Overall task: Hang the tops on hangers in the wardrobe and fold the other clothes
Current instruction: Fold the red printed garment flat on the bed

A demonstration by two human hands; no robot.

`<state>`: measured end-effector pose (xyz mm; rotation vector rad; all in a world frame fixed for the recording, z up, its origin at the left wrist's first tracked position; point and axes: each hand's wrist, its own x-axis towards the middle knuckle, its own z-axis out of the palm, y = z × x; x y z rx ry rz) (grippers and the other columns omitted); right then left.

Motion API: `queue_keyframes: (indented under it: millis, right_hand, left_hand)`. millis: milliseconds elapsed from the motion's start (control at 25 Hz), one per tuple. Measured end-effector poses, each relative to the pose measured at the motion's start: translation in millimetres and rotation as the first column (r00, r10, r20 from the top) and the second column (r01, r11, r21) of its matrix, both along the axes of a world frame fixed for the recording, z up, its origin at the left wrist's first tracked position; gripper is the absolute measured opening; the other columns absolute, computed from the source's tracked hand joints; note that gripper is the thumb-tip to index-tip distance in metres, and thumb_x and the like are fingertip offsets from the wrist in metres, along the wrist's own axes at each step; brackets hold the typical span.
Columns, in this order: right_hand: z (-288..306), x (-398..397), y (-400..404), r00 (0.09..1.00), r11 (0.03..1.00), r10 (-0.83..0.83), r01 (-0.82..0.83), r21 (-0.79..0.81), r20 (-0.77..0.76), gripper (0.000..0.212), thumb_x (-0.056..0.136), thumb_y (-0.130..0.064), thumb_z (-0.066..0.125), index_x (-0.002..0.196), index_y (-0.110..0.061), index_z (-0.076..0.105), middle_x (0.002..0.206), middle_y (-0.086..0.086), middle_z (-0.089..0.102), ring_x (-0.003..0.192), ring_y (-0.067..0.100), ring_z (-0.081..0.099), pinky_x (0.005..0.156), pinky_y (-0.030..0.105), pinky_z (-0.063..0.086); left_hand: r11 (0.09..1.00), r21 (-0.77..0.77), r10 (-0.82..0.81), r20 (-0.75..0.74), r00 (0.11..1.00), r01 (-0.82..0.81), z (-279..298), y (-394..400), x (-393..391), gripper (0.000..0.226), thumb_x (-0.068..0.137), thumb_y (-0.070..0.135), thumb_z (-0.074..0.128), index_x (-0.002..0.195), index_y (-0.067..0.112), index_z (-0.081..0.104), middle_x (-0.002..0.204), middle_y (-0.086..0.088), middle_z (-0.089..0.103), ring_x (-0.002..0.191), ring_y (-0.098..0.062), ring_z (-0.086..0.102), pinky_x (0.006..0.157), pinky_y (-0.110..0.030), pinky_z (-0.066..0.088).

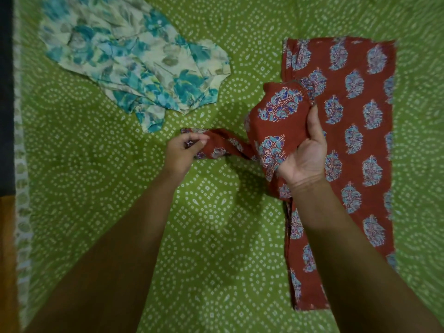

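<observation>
A rust-red garment (355,111) with blue leaf motifs lies lengthwise on the right of the green bedsheet (120,188). My right hand (307,155) grips a raised fold of it near its left edge. My left hand (185,152) pinches a twisted strip of the same red cloth, pulled out to the left. A crumpled cream garment (134,66) with teal flowers lies at the upper left, apart from both hands.
The green sheet with white dotted circles covers the whole surface. Its left border (21,164) meets a dark strip and an orange patch (7,260) at the frame's left edge. No hangers or wardrobe are in view.
</observation>
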<state>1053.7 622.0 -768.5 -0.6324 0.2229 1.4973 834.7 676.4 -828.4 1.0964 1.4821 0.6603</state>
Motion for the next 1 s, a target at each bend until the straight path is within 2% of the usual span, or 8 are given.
queue_keyframes:
  millis: [320, 480, 600, 680, 760, 840, 920, 1000]
  right_hand:
    - [17.5, -16.1, -12.5, 0.996, 0.995, 0.082, -0.080, 0.051, -0.020, 0.049, 0.086, -0.041, 0.053, 0.117, -0.005, 0.067, 0.135, 0.014, 0.056, 0.130, 0.031, 0.047, 0.112, 0.051, 0.031]
    - [15.8, -39.7, -18.4, 0.983, 0.984, 0.174, -0.175, 0.011, 0.062, 0.048, 0.089, -0.037, 0.051, 0.123, -0.006, 0.062, 0.133, 0.013, 0.057, 0.126, 0.029, 0.052, 0.110, 0.048, 0.036]
    - [12.6, -69.9, -25.9, 0.920, 0.940, 0.337, -0.339, -0.025, 0.200, 0.040, 0.088, -0.034, 0.053, 0.116, -0.008, 0.066, 0.122, 0.010, 0.065, 0.117, 0.024, 0.059, 0.105, 0.042, 0.044]
    - [1.9, -101.0, -36.4, 0.677, 0.808, 0.560, -0.573, -0.137, 0.477, 0.033, 0.091, -0.037, 0.055, 0.110, -0.014, 0.069, 0.122, 0.006, 0.066, 0.119, 0.021, 0.058, 0.107, 0.042, 0.042]
    - [-15.8, -136.8, -49.8, 0.071, 0.496, 0.644, -0.797, -0.344, 0.762, 0.035, 0.095, -0.044, 0.051, 0.126, -0.029, 0.059, 0.148, 0.001, 0.044, 0.140, 0.020, 0.034, 0.118, 0.048, 0.017]
    - [-32.7, -166.2, -63.2, -0.479, 0.155, 0.403, -0.804, -0.574, 0.780, 0.053, 0.097, -0.050, 0.043, 0.146, -0.043, 0.026, 0.159, -0.010, 0.014, 0.148, 0.017, 0.004, 0.117, 0.048, -0.004]
    - [-33.7, -176.3, -69.0, -0.586, 0.163, 0.265, -0.756, -0.634, 0.766, 0.052, 0.096, -0.050, 0.044, 0.146, -0.037, 0.034, 0.155, -0.007, 0.028, 0.145, 0.017, 0.020, 0.118, 0.048, 0.006]
    - [-36.6, -160.4, -62.1, -0.457, 0.474, 0.321, -0.681, -0.559, 0.829, 0.031, 0.098, -0.036, 0.050, 0.124, -0.024, 0.062, 0.129, 0.001, 0.060, 0.117, 0.021, 0.055, 0.106, 0.040, 0.037]
  left_hand:
    - [0.978, -0.155, -0.156, -0.112, 0.981, 0.138, 24.2, -59.1, -66.7, 0.039, 0.072, -0.004, 0.077, 0.105, 0.012, 0.063, 0.118, -0.010, 0.062, 0.093, -0.009, 0.064, 0.068, -0.015, 0.054]
    - [0.941, -0.278, -0.213, -0.041, 0.976, 0.194, 9.0, -81.4, -101.7, 0.057, 0.067, -0.002, 0.081, 0.107, 0.032, 0.061, 0.128, -0.014, 0.052, 0.108, -0.023, 0.062, 0.079, -0.028, 0.058]
    - [0.943, -0.254, -0.228, -0.024, 0.973, 0.215, 1.8, -93.8, -111.1, 0.053, 0.070, -0.006, 0.078, 0.110, 0.023, 0.058, 0.124, -0.007, 0.051, 0.108, -0.023, 0.060, 0.082, -0.031, 0.057]
    - [0.956, -0.258, -0.132, 0.048, 0.990, 0.140, -0.3, -97.1, -112.5, 0.043, 0.074, -0.011, 0.072, 0.109, 0.011, 0.059, 0.116, -0.006, 0.062, 0.101, -0.021, 0.064, 0.074, -0.025, 0.057]
    - [0.966, -0.252, -0.032, 0.069, 0.997, 0.049, -3.3, -99.3, -114.4, 0.030, 0.080, -0.013, 0.063, 0.104, 0.005, 0.062, 0.099, -0.003, 0.070, 0.088, -0.015, 0.067, 0.068, -0.023, 0.055]
    - [0.954, -0.292, 0.094, 0.070, 0.993, -0.070, -5.9, -99.5, -115.5, 0.017, 0.091, -0.004, 0.050, 0.099, 0.000, 0.064, 0.086, -0.005, 0.071, 0.079, -0.019, 0.065, 0.064, -0.025, 0.053]
    - [0.883, -0.414, 0.257, 0.032, 0.966, -0.221, -5.4, -97.6, -112.0, 0.031, 0.097, 0.020, 0.041, 0.089, 0.006, 0.067, 0.080, -0.006, 0.068, 0.081, -0.023, 0.060, 0.061, -0.026, 0.048]
    - [0.869, -0.376, 0.319, -0.075, 0.945, -0.323, -5.9, -98.3, -102.1, 0.041, 0.096, 0.043, 0.044, 0.083, 0.012, 0.068, 0.080, -0.004, 0.068, 0.078, -0.020, 0.062, 0.062, -0.028, 0.049]
